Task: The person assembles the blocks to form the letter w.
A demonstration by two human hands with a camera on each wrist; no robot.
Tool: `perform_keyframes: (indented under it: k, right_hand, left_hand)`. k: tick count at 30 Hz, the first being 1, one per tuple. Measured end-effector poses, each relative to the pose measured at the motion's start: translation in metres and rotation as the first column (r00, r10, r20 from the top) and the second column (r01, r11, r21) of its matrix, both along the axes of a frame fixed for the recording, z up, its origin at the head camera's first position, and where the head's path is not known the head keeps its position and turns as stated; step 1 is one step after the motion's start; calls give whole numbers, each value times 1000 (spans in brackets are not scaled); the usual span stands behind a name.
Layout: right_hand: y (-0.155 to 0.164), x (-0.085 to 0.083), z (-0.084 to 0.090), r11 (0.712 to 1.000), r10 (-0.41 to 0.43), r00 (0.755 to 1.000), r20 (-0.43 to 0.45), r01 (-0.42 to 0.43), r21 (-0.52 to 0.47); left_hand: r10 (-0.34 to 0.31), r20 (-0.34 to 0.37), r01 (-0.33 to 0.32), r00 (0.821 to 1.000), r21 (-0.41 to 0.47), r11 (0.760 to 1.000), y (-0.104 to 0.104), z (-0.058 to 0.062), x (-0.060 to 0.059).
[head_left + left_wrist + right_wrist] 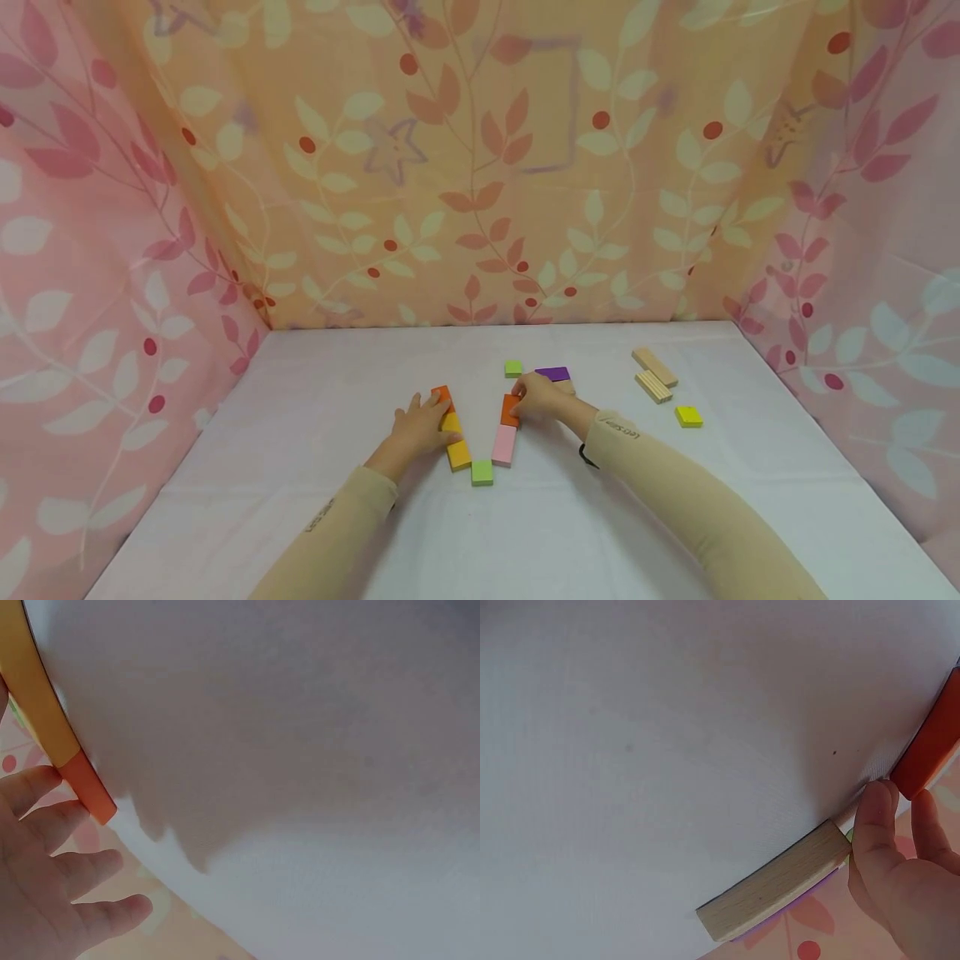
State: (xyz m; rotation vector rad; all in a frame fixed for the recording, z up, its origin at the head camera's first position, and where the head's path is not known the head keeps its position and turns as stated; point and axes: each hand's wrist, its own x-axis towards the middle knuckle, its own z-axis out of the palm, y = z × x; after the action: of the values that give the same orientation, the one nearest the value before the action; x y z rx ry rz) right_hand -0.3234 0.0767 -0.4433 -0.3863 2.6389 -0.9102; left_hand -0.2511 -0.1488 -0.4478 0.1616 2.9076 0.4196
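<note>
Two slanting rows of flat blocks form a V on the white table. My left hand (pixel 418 429) lies along the left row, its fairly straight fingers touching the orange block (pixel 91 791) and the yellow block (pixel 45 712); its thumb reaches over the row's inner side. My right hand (pixel 542 397) has thumb and finger at the far right corner of a red-orange block (pixel 509 412), pinching it there. That block sits end to end with a pink block (pixel 505 446). A light green block (pixel 482 473) lies at the V's near point, beside a yellow-orange block (pixel 459 456).
Beyond my right hand lie a purple block (pixel 553 374) and a wooden block (pixel 776 885), partly hidden in the head view. Another green block (pixel 513 368) is farther back. At right are plain wooden blocks (pixel 655 367), a ridged block (pixel 653 387) and a yellow block (pixel 688 417). Patterned cloth (pixel 480 208) surrounds the table.
</note>
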Motion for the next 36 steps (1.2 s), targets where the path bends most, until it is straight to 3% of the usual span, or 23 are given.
perform_keyframes:
  k: [14, 20, 24, 28, 33, 36]
  right_hand:
    - [-6, -3, -1, 1000, 0, 1000, 3, 0, 10]
    - [5, -14, 9, 999, 11, 1000, -28, -13, -53]
    - [15, -32, 13, 997, 3, 993, -116, -11, -71]
    - [19, -48, 10, 999, 30, 977, -211, -22, 38]
    - [15, -59, -3, 988, 36, 977, -212, -3, 152]
    - [9, -60, -9, 988, 23, 980, -197, 8, 154]
  left_hand:
    - [-7, -35, 6, 999, -16, 1000, -4, -5, 1]
    - [-36, -90, 36, 995, -5, 999, -4, -5, 2]
    - [-81, -113, 84, 990, 23, 996, 1, -1, 2]
    - [-162, -86, 168, 983, 60, 984, 14, 3, 0]
    - [-307, -53, 308, 950, -1, 952, 36, 4, -5]
    - [-345, -29, 344, 938, -36, 938, 47, 3, -5]
